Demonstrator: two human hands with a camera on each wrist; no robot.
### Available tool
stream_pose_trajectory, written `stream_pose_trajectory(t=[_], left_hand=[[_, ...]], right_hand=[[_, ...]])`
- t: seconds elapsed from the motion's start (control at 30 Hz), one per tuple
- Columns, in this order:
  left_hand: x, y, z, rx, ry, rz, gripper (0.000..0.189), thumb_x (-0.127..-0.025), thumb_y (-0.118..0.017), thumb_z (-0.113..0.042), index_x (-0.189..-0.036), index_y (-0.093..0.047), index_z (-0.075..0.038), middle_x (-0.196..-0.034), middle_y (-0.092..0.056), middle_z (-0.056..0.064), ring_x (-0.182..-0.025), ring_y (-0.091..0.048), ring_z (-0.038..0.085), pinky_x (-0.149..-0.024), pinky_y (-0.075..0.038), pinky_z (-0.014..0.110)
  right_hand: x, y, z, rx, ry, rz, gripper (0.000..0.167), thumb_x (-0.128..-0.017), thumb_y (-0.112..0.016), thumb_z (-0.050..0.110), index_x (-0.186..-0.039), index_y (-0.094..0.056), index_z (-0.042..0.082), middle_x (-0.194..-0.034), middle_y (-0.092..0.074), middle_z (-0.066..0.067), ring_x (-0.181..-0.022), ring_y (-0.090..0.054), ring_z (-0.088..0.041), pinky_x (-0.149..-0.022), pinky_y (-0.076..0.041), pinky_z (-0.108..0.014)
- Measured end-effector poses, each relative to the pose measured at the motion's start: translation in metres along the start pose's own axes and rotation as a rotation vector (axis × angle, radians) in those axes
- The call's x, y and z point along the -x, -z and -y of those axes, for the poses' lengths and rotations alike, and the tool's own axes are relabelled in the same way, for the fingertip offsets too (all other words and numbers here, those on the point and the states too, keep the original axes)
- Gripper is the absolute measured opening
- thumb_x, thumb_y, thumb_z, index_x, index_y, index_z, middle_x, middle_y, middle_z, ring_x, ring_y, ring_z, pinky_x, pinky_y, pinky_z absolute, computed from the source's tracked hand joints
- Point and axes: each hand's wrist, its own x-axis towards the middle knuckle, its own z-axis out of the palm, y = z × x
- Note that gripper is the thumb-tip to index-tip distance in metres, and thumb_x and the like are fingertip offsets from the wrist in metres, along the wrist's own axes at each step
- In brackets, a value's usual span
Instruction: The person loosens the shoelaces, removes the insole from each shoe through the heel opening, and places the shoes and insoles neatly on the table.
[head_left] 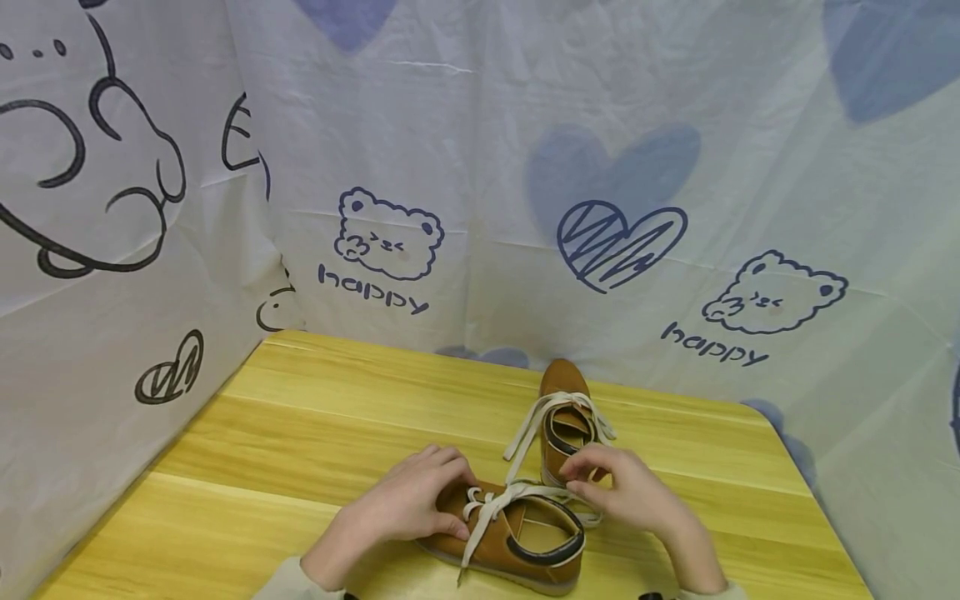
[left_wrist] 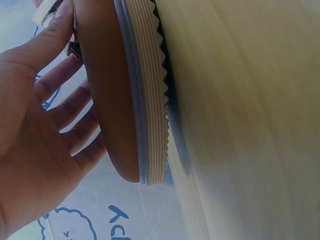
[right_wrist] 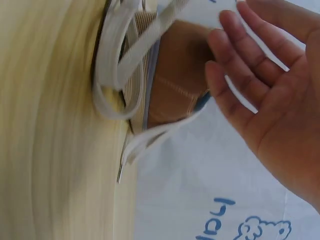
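Left hand (head_left: 412, 500) gripping toe end of near brown shoe (head_left: 498, 547), thumb and fingers on either side. Right hand (head_left: 628, 493) bent-fingered near its heel and white lace (head_left: 517, 490) (pinching or not, can't tell). Second shoe (head_left: 563, 379) just beyond right hand; worktop (head_left: 315, 433) beneath both hands, printed cloth (head_left: 487, 292) farther out.

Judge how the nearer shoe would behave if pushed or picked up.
The nearer shoe would probably resist rolling, since it sits upright on a long sole. That sole's toothed edge suggests some grip against sliding. Its lace, draped limply over the side, would likely flop and dangle when lifted.
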Motion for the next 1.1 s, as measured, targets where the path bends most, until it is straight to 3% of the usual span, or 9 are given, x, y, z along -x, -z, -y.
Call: stream_pose_trajectory(t=[0.17, 0.33, 0.7, 1.1], left_hand=[[0.000, 0.000, 0.000, -0.003, -0.003, -0.001, 0.053, -0.079, -0.085, -0.053, -0.121, -0.067, -0.027, -0.126, -0.060, -0.012, -0.115, -0.054, 0.012, -0.099, -0.051, 0.043], [0.000, 0.001, -0.001, 0.002, -0.002, -0.001, 0.053, -0.079, -0.085, -0.053, -0.121, -0.067, -0.027, -0.126, -0.060, -0.012, -0.115, -0.054, 0.013, -0.099, -0.051, 0.043], [0.000, 0.001, -0.001, 0.003, 0.000, -0.005, 0.052, -0.079, -0.085, -0.054, -0.120, -0.067, -0.028, -0.125, -0.060, -0.013, -0.114, -0.054, 0.013, -0.098, -0.051, 0.042], [0.000, 0.000, 0.000, 0.003, -0.001, -0.009, 0.053, -0.078, -0.085, -0.054, -0.120, -0.067, -0.028, -0.125, -0.060, -0.013, -0.112, -0.053, 0.011, -0.097, -0.051, 0.041]], right_hand=[[-0.007, -0.009, 0.012, -0.067, 0.113, -0.033, 0.015, -0.095, -0.075, 0.008, -0.109, -0.074, 0.015, -0.103, -0.073, -0.001, -0.089, -0.066, -0.007, -0.079, -0.059, -0.030], [-0.013, -0.020, 0.021, -0.080, 0.206, -0.045, 0.014, -0.095, -0.075, 0.006, -0.106, -0.074, 0.014, -0.103, -0.072, 0.002, -0.090, -0.067, -0.011, -0.078, -0.061, -0.032], [-0.017, -0.038, 0.021, -0.041, 0.223, -0.033, 0.019, -0.091, -0.079, 0.004, -0.104, -0.074, 0.017, -0.102, -0.068, 0.008, -0.091, -0.065, -0.006, -0.079, -0.061, -0.033], [-0.018, -0.039, 0.023, -0.046, 0.246, -0.059, 0.014, -0.094, -0.075, 0.003, -0.100, -0.072, 0.016, -0.098, -0.068, 0.005, -0.088, -0.064, -0.005, -0.077, -0.060, -0.028]])
